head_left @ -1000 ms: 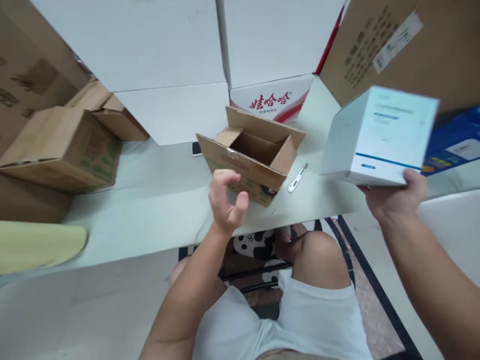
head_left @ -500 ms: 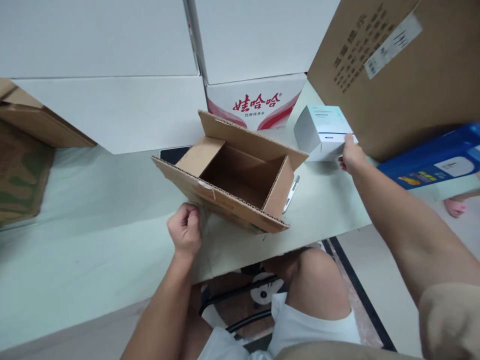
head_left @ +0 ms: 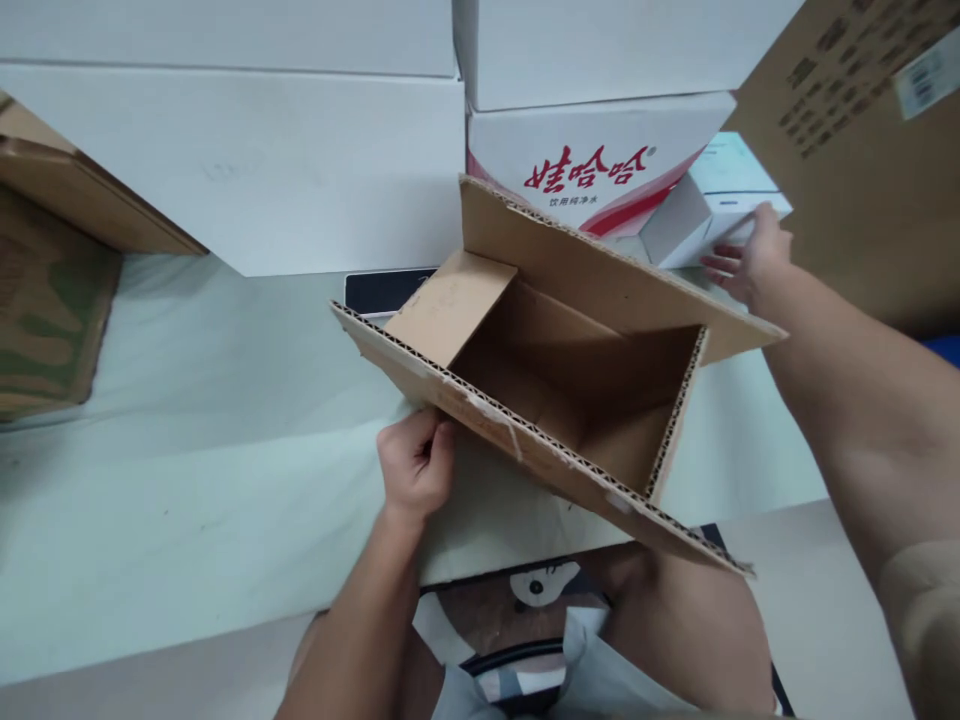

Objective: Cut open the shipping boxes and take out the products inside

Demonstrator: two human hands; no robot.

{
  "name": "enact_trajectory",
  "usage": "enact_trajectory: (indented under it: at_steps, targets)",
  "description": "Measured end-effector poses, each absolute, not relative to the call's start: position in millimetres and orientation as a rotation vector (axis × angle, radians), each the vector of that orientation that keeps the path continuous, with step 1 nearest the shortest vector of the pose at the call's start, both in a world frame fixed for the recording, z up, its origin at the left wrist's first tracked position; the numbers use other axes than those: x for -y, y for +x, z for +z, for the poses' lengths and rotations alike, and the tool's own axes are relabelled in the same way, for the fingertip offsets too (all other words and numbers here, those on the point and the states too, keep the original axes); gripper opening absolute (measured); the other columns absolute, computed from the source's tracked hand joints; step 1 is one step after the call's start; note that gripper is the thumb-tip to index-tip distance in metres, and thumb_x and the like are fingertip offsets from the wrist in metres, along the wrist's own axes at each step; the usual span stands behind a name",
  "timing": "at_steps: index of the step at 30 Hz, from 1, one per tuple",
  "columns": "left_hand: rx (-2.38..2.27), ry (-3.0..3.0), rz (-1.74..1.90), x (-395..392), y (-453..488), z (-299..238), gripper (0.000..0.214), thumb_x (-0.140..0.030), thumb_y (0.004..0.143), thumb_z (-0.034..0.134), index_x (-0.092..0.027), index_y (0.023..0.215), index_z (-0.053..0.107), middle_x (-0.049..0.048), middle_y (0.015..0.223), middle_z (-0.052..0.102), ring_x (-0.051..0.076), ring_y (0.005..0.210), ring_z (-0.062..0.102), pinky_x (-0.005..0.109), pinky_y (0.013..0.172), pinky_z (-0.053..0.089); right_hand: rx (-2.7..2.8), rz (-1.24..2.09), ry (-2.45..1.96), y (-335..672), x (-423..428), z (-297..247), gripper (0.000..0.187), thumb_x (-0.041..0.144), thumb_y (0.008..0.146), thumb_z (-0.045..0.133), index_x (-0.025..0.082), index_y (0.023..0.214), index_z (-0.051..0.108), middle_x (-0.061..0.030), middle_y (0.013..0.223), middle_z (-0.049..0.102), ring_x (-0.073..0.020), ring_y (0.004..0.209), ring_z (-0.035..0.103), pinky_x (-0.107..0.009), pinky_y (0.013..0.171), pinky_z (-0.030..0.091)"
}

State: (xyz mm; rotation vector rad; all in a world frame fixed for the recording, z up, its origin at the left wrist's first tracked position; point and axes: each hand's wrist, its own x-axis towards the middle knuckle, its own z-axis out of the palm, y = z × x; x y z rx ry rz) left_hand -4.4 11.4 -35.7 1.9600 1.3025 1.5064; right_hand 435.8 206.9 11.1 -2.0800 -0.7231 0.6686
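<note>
1. Brown corrugated cardboard box (head_left: 570, 335): before the seated person, at the near side of the worktop (head_left: 240, 480), set aslant with its mouth upward; base hidden behind the front flap
2. Box appearance: plain brown inner walls falling into shadow toward the bottom; both long flaps splayed outward, cut edges showing zigzag fluting; front flap scuffed, with whitish torn patches along its edge; paler short flap at the left end, lying between the long ones
3. Left hand (head_left: 416, 465): fingers curled into a fist, right under the left part of the front flap; cannot tell whether any cardboard is pinched
4. Right hand (head_left: 761, 260): fingers parted and loosely bent, touching the lower right corner of the white carton (head_left: 716, 195)
5. White carton: beyond the right end of the box; pale teal tint on top, thin dark blue line along one edge, small blue mark on the front
6. Surroundings: white carton with red 娃哈哈 lettering (head_left: 592, 160) behind; dark flat object with pale rim (head_left: 382, 292) behind the box's left end; large printed brown carton (head_left: 870, 190) at right; green-printed brown box (head_left: 49, 300) at left
</note>
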Motion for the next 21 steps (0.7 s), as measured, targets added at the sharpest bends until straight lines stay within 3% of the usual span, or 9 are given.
enact_trajectory:
  at_steps: [5, 9, 12, 15, 17, 21]
  targets:
    - [-1.341, 1.891, 1.517, -12.8, -15.0, -49.1, 0.048, -0.034, 0.096, 0.054, -0.019, 0.052, 0.042, -0.0026, 0.044, 0.042, 0.009, 0.04, 0.037, 0.025, 0.044, 0.025, 0.65, 0.779, -1.948, 414.6, -226.4, -0.5, 0.029, 0.039, 0.11, 0.032, 0.024, 0.131, 0.043, -0.0091, 0.134, 0.06, -0.0104, 0.098, 0.064, -0.03, 0.086, 0.049]
    - [-1.337, 1.83, 1.554, -15.3, -16.3, -48.1, 0.05, -0.036, 0.096, 0.054, -0.019, 0.051, 0.038, -0.0038, 0.044, 0.036, 0.008, 0.04, 0.032, 0.025, 0.043, 0.022, 0.691, 0.697, -1.91, 391.5, -214.7, -1.9, 0.016, 0.026, 0.106, 0.039, 0.019, 0.112, 0.052, -0.0068, 0.132, 0.061, -0.0086, 0.102, 0.06, -0.026, 0.087, 0.044]
    - [-1.388, 1.752, 1.554, -15.5, -16.1, -40.2, 0.05, -0.033, 0.094, 0.052, -0.019, 0.05, 0.032, -0.0048, 0.044, 0.028, 0.007, 0.041, 0.026, 0.026, 0.044, 0.02, 0.878, 0.504, -1.791, 370.6, -169.4, 13.8, 0.011, 0.019, 0.092, 0.048, 0.019, 0.102, 0.053, -0.0046, 0.11, 0.063, -0.0095, 0.091, 0.061, -0.025, 0.079, 0.043]
    - [-1.417, 1.632, 1.523, -12.7, -17.0, -34.9, 0.046, -0.031, 0.093, 0.051, -0.02, 0.052, 0.034, -0.0044, 0.047, 0.028, 0.008, 0.044, 0.028, 0.026, 0.045, 0.021, 1.258, 0.133, -1.476, 349.9, -98.4, 45.3, 0.02, 0.029, 0.074, 0.061, 0.022, 0.092, 0.053, -0.0007, 0.083, 0.055, -0.0125, 0.071, 0.055, -0.029, 0.067, 0.043]
    - [-1.394, 1.545, 1.549, -10.3, -17.0, -34.9, 0.047, -0.035, 0.093, 0.051, -0.02, 0.052, 0.033, -0.004, 0.048, 0.028, 0.008, 0.046, 0.027, 0.026, 0.046, 0.021, 1.572, -0.023, -1.287, 337.8, -50.5, 71.7, 0.026, 0.037, 0.074, 0.066, 0.024, 0.094, 0.055, 0.0015, 0.071, 0.052, -0.0135, 0.06, 0.052, -0.031, 0.06, 0.043]
    - [-1.316, 1.374, 1.646, -6.2, -14.7, -39.8, 0.052, -0.046, 0.094, 0.051, -0.021, 0.053, 0.029, -0.0039, 0.05, 0.027, 0.009, 0.047, 0.026, 0.029, 0.048, 0.02, 2.443, 0.149, -1.393, 317.3, 8.8, 117.1, 0.042, 0.052, 0.087, 0.062, 0.032, 0.124, 0.057, 0.0041, 0.066, 0.064, -0.0137, 0.044, 0.056, -0.027, 0.044, 0.038]
